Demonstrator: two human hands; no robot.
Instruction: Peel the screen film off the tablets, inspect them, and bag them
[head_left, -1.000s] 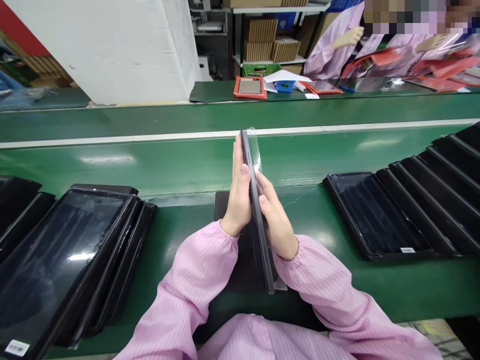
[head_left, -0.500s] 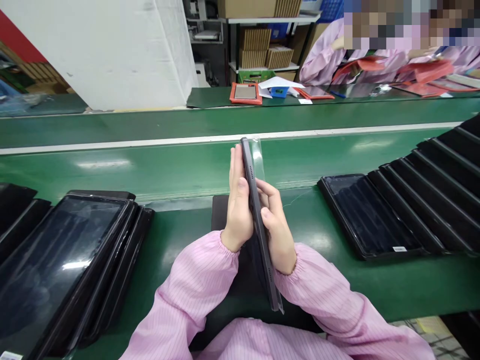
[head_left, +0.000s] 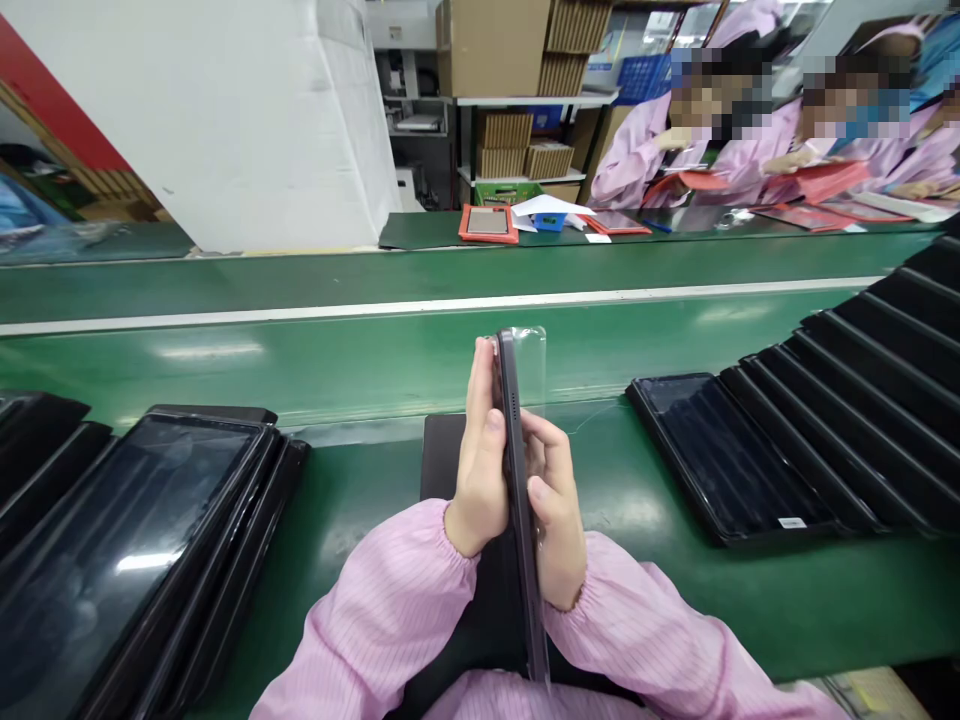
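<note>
A dark tablet [head_left: 523, 500] stands on edge between my two hands, its narrow side with speaker holes towards me. My left hand [head_left: 481, 475] presses flat against its left face, thumb near the edge. On the other face, my right hand [head_left: 556, 510] grips with bent fingers. A clear plastic film [head_left: 532, 365] sticks out past the tablet on the right side. Beneath, a flat black case or cover [head_left: 441, 455] lies on the green bench, partly hidden by my hands and sleeves.
Stacked tablets in black cases [head_left: 172, 480] lie at left. A leaning row of black cases [head_left: 847, 400] fills the right, with a screen-up tablet [head_left: 735, 450] in front. Beyond the green bench [head_left: 360, 500], co-workers in pink sleeves handle red covers [head_left: 832, 182]. Boxes [head_left: 495, 45] stand on shelves.
The whole scene sits lower in the picture as the view tilts up. The tablet is turned slightly more upright, still between both hands, and more of the clear film shows.
</note>
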